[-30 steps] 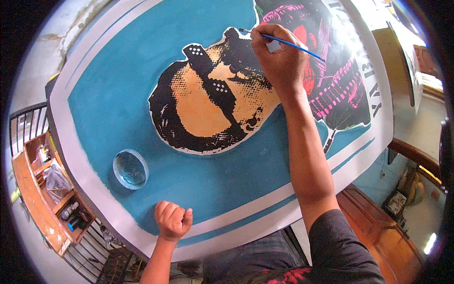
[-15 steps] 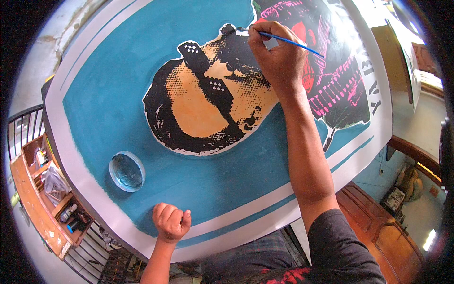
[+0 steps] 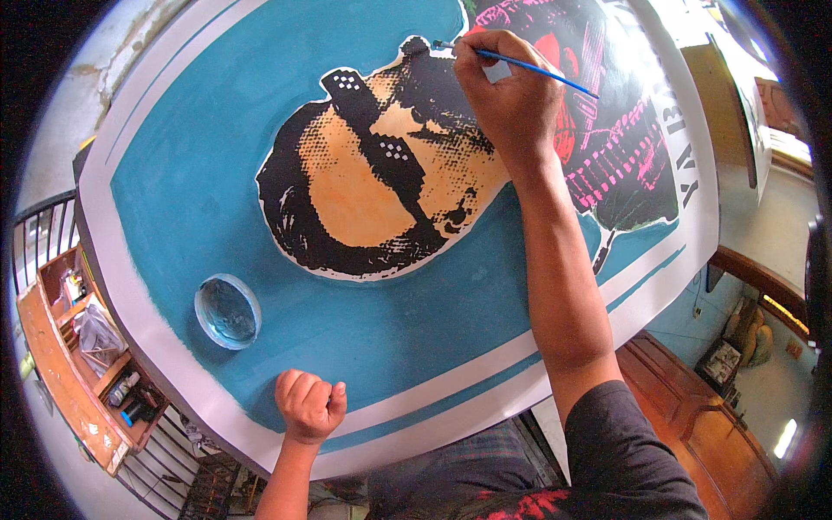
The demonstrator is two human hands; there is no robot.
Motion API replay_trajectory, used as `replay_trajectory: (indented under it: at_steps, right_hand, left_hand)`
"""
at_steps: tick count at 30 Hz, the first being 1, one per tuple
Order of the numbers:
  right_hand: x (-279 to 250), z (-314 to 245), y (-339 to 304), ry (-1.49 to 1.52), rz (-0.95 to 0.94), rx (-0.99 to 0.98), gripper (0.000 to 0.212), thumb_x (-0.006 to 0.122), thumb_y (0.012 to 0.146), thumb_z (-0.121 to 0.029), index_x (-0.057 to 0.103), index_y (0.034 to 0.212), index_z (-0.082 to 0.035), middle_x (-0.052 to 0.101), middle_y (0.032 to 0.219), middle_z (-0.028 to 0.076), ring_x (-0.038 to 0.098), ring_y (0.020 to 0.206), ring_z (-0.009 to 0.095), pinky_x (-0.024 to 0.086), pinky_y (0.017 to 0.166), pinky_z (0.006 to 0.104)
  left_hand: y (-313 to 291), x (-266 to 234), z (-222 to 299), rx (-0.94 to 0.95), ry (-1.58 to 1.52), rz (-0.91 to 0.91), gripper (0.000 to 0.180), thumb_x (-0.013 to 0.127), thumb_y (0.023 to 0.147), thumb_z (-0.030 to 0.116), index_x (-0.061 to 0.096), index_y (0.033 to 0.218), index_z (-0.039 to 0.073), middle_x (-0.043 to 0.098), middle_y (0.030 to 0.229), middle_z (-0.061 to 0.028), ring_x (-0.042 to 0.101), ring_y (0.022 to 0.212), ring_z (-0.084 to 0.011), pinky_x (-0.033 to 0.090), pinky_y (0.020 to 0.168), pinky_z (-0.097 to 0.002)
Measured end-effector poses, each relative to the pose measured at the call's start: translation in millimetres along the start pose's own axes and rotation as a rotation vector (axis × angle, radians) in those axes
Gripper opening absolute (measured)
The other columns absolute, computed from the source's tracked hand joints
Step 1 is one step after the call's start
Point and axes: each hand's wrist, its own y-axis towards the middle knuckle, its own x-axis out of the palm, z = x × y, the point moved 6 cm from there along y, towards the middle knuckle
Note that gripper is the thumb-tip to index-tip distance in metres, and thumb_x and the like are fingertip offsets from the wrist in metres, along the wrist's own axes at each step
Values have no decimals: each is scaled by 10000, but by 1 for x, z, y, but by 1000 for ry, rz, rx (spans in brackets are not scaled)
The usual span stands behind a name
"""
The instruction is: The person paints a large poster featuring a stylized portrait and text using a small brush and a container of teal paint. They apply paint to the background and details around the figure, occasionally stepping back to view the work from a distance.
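My right hand [image 3: 511, 100] pinches a thin blue-handled paintbrush [image 3: 576, 85] between thumb and fingers. The brush's dark tip is at the white outline along the upper edge of a painted face [image 3: 360, 204], in profile with black pixelated sunglasses. The face lies on the blue ground of a large white-bordered painting [image 3: 399, 316]. On the painting's lower left border rests my left hand [image 3: 310, 406], curled into a loose fist with nothing visible in it. A clear round cup [image 3: 228, 312] holding bluish liquid or paint stands on the blue area, up and left of that fist.
Beyond my right hand, the painting carries a black, pink and red figure [image 3: 620, 156] and dark lettering. At the left is a wooden shelf unit [image 3: 65, 364] with a plastic bag and bottles, beside black metal railings [image 3: 165, 459]. A brown wooden door [image 3: 693, 416] shows lower right.
The brush tip has shifted slightly up along the outline, and its handle end has swung a little higher. The whole view has shifted slightly. My left fist keeps its place on the border.
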Motion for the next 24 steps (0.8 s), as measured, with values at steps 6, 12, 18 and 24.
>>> replay_trajectory:
  at_steps: [6,12,18,24]
  right_hand:
    - [2,3,-1,14,-27,9,128,698,801,-146,713,866,-38,706,780,80,673,742,140,532,708,286]
    - [-1,4,-1,31,18,-16,133,703,804,-152,713,870,-37,708,781,75,669,735,131,532,705,277]
    - [1,5,-2,22,-17,4,136,713,801,-155,716,876,-41,710,780,72,671,736,125,533,700,276]
    - [0,7,-3,52,-7,-4,135,718,803,-166,718,872,-50,713,784,73,676,738,128,536,701,278]
  left_hand:
    - [-2,1,-1,-9,2,5,392,575,914,264,436,589,95,445,615,-80,454,590,-279,338,563,-410]
    - [-1,0,0,3,10,-2,390,573,917,261,435,593,93,446,614,-81,451,584,-278,335,551,-407]
    - [-1,1,-1,-2,0,4,394,570,921,258,430,591,94,438,607,-78,451,583,-277,337,551,-406]
    - [0,0,0,-12,6,-5,391,567,922,258,430,595,94,439,613,-77,454,591,-276,345,564,-407]
